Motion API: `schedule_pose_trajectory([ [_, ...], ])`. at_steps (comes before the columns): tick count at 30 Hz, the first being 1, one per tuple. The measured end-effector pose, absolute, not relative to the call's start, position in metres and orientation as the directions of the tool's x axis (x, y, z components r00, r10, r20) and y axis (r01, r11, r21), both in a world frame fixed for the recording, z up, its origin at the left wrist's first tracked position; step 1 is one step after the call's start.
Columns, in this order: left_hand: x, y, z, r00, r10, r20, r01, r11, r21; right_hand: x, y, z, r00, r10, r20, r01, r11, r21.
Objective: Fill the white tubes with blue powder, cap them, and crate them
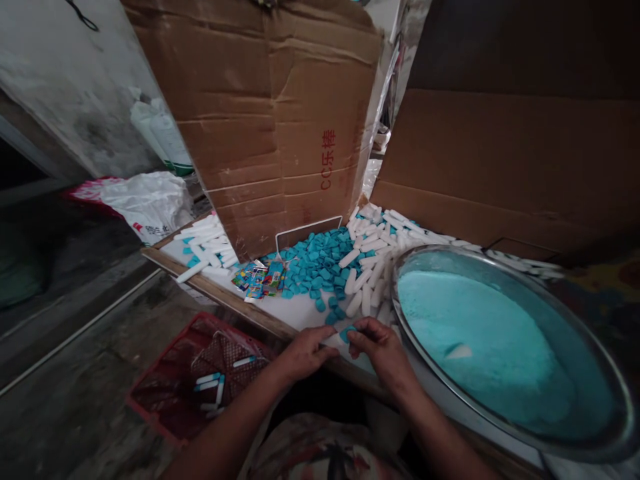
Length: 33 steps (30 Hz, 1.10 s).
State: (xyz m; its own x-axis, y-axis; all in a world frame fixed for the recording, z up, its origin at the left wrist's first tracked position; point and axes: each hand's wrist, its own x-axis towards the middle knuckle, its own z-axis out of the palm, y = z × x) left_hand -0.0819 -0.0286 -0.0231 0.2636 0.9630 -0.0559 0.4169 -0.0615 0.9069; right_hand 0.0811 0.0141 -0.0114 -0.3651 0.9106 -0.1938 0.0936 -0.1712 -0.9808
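Close to the table's front edge, my left hand (pixel 306 351) is closed around a small white plastic tube. A blue cap (pixel 347 333) sits at the tube's far end, pinched by the fingers of my right hand (pixel 381 348). Whether the cap is fully on the tube I cannot tell. Beyond my hands lies a heap of loose blue caps (pixel 320 260). White tubes (pixel 367 277) are piled to its right, against the basin. At the basin's right-hand side of the scene, pale blue powder (pixel 480 320) fills the bottom, with a white scoop-like piece (pixel 457 351) partly sunk in it.
A large metal basin (pixel 617 387) takes up the right of the table. Cardboard sheets (pixel 300 120) stand upright behind. Colourful small packets (pixel 260 279) and more capped tubes (pixel 207 241) lie at left. Below is a red plastic crate (pixel 160 400) holding several capped tubes.
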Motion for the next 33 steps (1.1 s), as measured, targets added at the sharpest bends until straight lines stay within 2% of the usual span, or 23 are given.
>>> schedule_pose_trajectory([
  [6, -0.078, -0.027, -0.025, 0.305, 0.949, -0.084, 0.478, -0.076, 0.875, 0.088, 0.024, -0.013, -0.474, 0.862, -0.179, 0.178, -0.106, -0.978],
  [11, -0.065, -0.023, -0.024, 0.193, 0.961, -0.199, 0.744, -0.011, 0.668, 0.091, 0.027, -0.008, -0.518, 0.847, -0.122, 0.252, 0.015, -0.968],
  [14, -0.059, -0.020, -0.023, 0.147, 0.956, -0.255, 0.831, 0.021, 0.557, 0.089, 0.025, -0.015, -0.478, 0.869, -0.124, 0.227, -0.015, -0.974],
  [17, -0.054, -0.016, -0.024, 0.080, 0.956, -0.283, 0.862, 0.076, 0.500, 0.086, 0.021, -0.023, -0.419, 0.897, -0.137, 0.195, -0.058, -0.979],
  [19, -0.051, -0.015, -0.025, 0.065, 0.953, -0.297, 0.873, 0.090, 0.480, 0.086, 0.019, -0.027, -0.391, 0.909, -0.141, 0.189, -0.071, -0.979],
  [23, -0.045, -0.014, -0.029, 0.136, 0.945, -0.298, 0.875, 0.026, 0.484, 0.090, 0.017, -0.029, -0.389, 0.909, -0.149, 0.225, -0.063, -0.972],
  [28, -0.039, -0.012, -0.029, 0.109, 0.962, -0.250, 0.837, 0.047, 0.545, 0.093, 0.014, -0.024, -0.343, 0.938, -0.047, 0.299, 0.061, -0.952],
  [33, -0.042, -0.018, -0.025, 0.155, 0.939, -0.306, 0.872, 0.016, 0.490, 0.087, 0.001, -0.027, -0.345, 0.939, 0.005, 0.363, 0.138, -0.921],
])
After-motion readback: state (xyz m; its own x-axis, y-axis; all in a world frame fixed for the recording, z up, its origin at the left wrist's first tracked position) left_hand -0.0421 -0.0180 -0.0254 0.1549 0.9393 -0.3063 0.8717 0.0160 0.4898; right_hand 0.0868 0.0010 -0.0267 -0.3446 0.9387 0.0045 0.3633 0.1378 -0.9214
